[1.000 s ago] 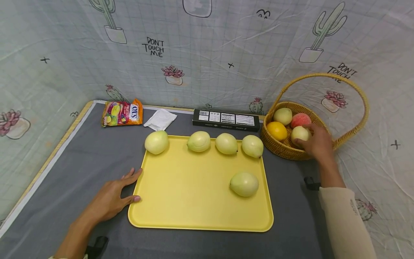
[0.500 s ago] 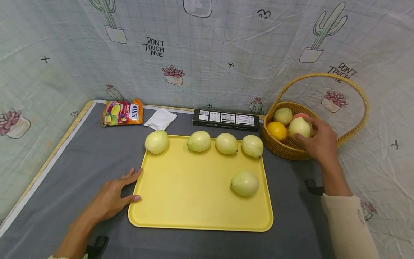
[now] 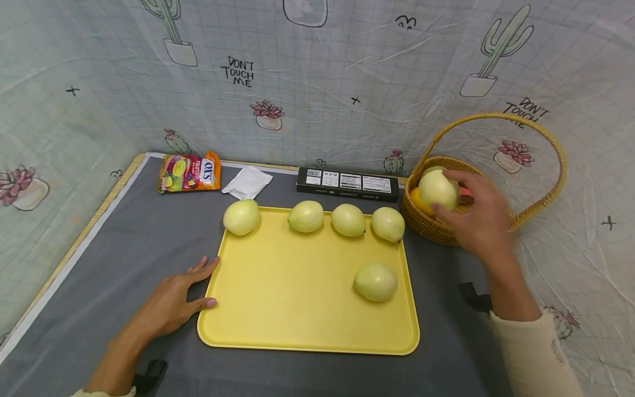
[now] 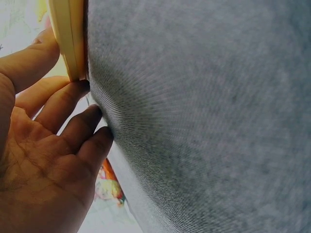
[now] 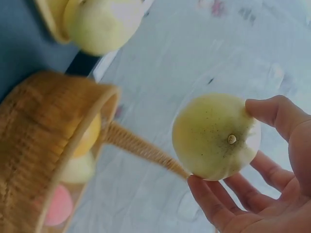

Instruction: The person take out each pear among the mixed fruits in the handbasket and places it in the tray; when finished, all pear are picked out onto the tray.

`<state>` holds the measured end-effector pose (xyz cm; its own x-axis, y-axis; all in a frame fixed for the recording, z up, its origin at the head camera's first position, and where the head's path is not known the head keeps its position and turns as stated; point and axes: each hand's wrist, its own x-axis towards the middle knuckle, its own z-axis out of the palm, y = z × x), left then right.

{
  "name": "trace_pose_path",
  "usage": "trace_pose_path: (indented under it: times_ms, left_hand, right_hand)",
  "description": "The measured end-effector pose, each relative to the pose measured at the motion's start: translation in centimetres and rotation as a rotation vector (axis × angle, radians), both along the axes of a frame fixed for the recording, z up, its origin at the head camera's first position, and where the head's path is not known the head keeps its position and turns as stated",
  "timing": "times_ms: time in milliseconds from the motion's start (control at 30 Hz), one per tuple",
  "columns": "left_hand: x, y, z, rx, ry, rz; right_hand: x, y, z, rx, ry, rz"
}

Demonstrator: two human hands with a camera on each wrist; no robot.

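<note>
Pale green fruit (image 3: 438,189) held above the wicker basket (image 3: 436,229), right hand (image 3: 478,220) fingers (image 5: 214,206) curled round its sides. Probably firm, smooth, moderately light; best cupped round the middle, away from the stem. Left hand (image 3: 171,306) flat on the counter (image 3: 129,253), fingers straight against the yellow tray (image 3: 297,325). Readable: "DON'T TOUCH ME" on the backdrop (image 3: 237,71); "OXS" on the snack packet (image 3: 188,172).

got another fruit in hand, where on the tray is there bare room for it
Tray: the whole front and left are bare, from the left hand across to the lone fruit. The back edge is crowded with four fruits in a row. The right hand holds its fruit over the basket.
</note>
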<state>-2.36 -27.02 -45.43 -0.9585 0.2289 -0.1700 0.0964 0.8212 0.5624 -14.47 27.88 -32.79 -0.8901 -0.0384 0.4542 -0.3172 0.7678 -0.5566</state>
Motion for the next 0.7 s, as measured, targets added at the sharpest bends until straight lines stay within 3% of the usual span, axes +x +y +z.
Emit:
trace_pose_path:
  times_ms: [133,467,700]
  left_hand:
    - [0.0,0.0,-0.1,-0.002,0.003,0.000]
    - [0.0,0.0,-0.2,0.000,0.016,-0.003]
    - [0.1,0.0,-0.3,0.002,0.015,-0.001]
  right_hand:
    - [0.8,-1.6,0.1,0.008,0.052,0.090]
    - [2.6,-5.3,-1.2,0.085,0.051,0.241]
    - [3.5,-8.5,-2.7,0.105,-0.064,0.361]
